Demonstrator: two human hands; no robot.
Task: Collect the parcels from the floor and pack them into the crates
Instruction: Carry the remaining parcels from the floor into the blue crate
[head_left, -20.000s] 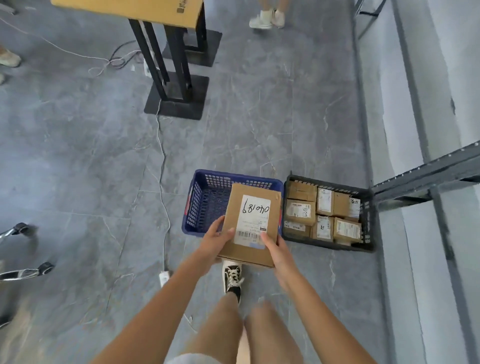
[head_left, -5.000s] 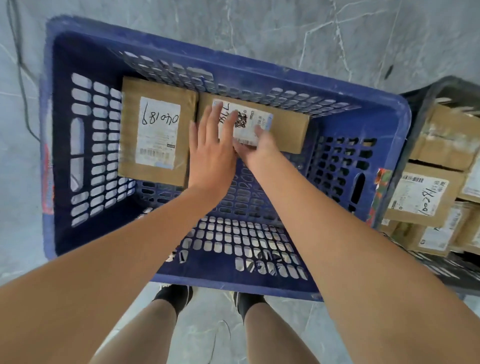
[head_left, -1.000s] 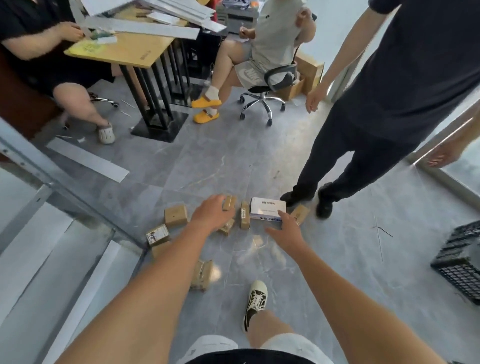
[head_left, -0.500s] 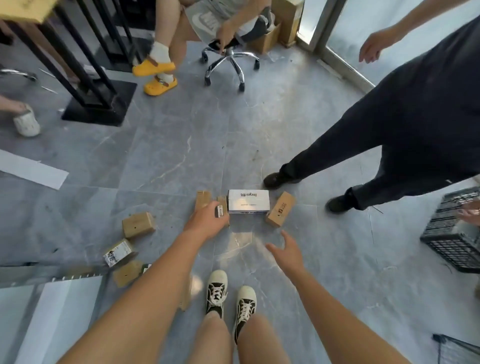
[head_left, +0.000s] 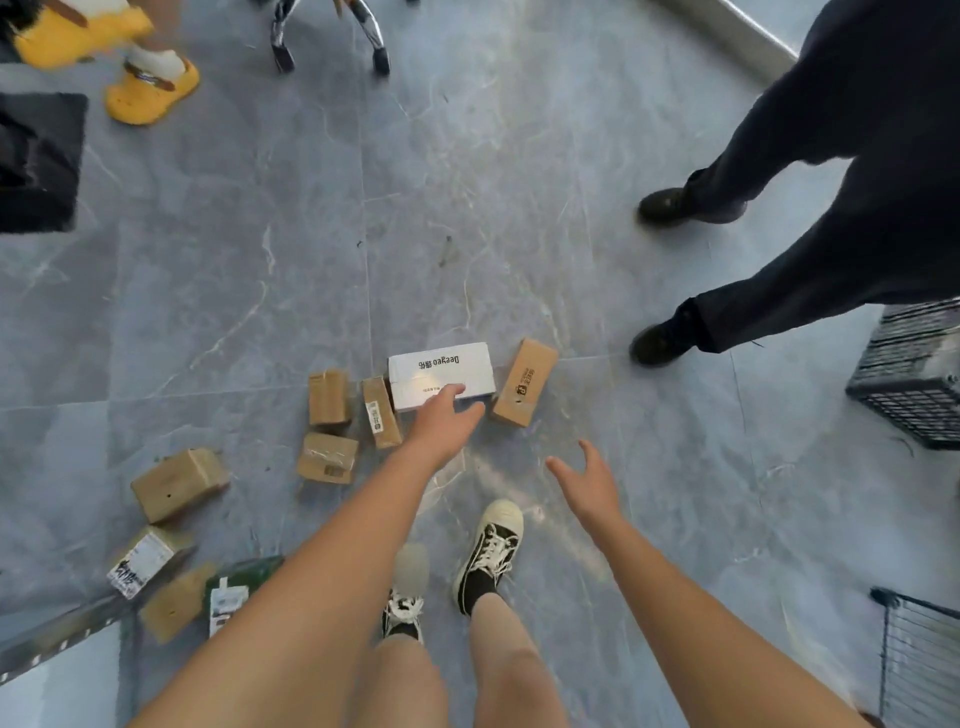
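While small brown parcels (head_left: 179, 483) lie scattered on the grey floor (head_left: 234, 270) at the left, a white box (head_left: 440, 370) with dark print sits flat in the middle, between a thin labelled parcel (head_left: 381, 411) and a tilted brown parcel (head_left: 524, 382). The left hand (head_left: 444, 421), fingers relaxed, reaches over the white box's near edge, gripping nothing. Further right, the right hand (head_left: 587, 486) hangs spread and released above bare floor. A black crate (head_left: 914, 379) stands at the far right, beside another person's dark shoes (head_left: 660, 343).

White box (head_left: 440, 373) btwn parcels (head_left: 382, 412), crate (head_left: 917, 379) far right.
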